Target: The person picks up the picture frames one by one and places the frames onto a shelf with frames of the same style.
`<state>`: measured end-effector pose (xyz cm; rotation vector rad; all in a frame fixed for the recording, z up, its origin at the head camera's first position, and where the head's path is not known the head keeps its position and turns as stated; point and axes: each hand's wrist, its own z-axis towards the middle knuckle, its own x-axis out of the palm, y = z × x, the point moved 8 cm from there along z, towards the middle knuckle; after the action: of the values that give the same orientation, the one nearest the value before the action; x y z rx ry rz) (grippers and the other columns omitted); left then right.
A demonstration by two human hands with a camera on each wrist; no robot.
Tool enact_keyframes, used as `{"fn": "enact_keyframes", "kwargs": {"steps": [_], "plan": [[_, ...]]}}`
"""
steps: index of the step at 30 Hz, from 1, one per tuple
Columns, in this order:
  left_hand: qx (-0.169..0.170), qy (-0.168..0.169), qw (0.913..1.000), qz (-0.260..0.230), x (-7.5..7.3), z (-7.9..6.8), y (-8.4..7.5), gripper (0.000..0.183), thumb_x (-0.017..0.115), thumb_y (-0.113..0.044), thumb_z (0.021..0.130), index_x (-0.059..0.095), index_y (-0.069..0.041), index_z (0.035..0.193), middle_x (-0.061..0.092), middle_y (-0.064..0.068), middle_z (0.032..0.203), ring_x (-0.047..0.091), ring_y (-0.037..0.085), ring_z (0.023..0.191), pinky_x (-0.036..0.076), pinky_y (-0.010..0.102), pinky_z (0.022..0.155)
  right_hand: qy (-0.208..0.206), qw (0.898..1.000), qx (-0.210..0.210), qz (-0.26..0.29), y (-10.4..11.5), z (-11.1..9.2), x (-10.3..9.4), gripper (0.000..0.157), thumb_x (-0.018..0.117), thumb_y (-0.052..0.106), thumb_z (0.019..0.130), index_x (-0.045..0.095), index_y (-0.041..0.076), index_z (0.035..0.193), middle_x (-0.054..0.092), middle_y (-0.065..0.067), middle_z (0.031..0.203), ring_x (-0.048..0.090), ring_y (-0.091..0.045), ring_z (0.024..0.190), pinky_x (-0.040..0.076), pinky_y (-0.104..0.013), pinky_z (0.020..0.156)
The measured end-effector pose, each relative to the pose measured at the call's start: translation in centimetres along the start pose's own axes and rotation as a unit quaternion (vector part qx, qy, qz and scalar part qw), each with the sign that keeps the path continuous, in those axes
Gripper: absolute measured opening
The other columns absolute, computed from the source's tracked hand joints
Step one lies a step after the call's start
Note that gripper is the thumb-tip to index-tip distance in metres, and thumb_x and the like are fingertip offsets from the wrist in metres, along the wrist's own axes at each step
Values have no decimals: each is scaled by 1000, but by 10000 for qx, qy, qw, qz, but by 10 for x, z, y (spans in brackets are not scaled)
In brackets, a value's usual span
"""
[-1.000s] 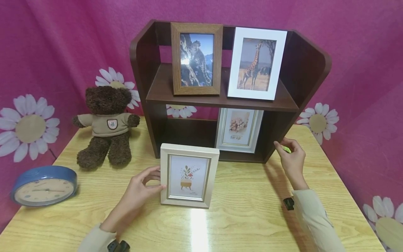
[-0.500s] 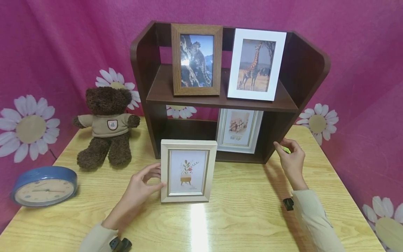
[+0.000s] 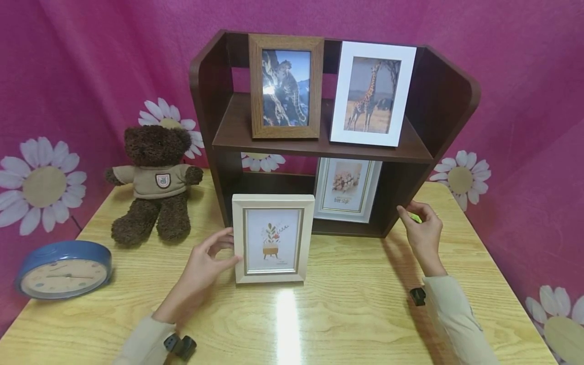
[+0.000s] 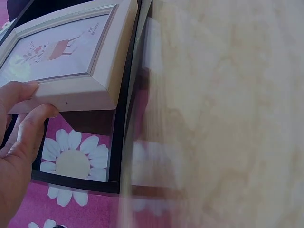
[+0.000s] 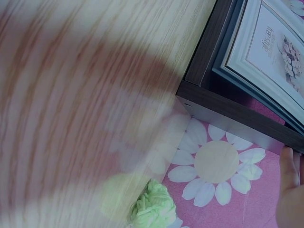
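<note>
My left hand (image 3: 205,261) pinches the left edge of a cream picture frame (image 3: 308,243) with a potted-plant print. It stands upright in front of the lower compartment of a dark brown shelf (image 3: 219,187). In the left wrist view, the thumb and a finger (image 4: 31,126) meet at the frame's side (image 4: 71,99). At the right, my right hand (image 3: 424,233) touches the outside of the shelf's right side panel with its fingertips. A silver-white picture frame (image 3: 347,187) with a flower print stands inside the lower compartment at right.
On the upper shelf stand a brown wooden frame (image 3: 257,91) and a white giraffe frame (image 3: 339,96). A brown teddy bear (image 3: 157,177) sits left of the shelf, with a blue clock (image 3: 66,268) nearer. A crumpled green thing (image 5: 154,206) lies near the right hand.
My left hand has moved the cream frame forward, closer to the shelf, and it looks more upright now. The right hand has stayed at the shelf's side.
</note>
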<state>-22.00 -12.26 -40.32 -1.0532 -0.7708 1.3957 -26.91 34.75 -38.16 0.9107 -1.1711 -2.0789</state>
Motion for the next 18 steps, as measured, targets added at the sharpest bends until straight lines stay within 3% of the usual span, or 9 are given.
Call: {"fn": "enact_keyframes", "kwargs": {"steps": [9,18], "plan": [[-55,-156,9999,25,-3,14,0,58,70,20,69,49,17,123,61,33,102,58,-5,91,47,13,90,-21,10000,-90,-13,4,0,1,18,74,13,83,64,3,94,57,27,75,56,8,76,44,-8,71],[73,-213,9997,-33,-6,31,-2,59,69,22,70,49,17,124,60,33,102,58,-3,92,49,15,91,-3,10000,-40,-6,3,-1,0,16,73,13,83,64,6,94,57,27,75,57,8,76,44,-9,71]]}}
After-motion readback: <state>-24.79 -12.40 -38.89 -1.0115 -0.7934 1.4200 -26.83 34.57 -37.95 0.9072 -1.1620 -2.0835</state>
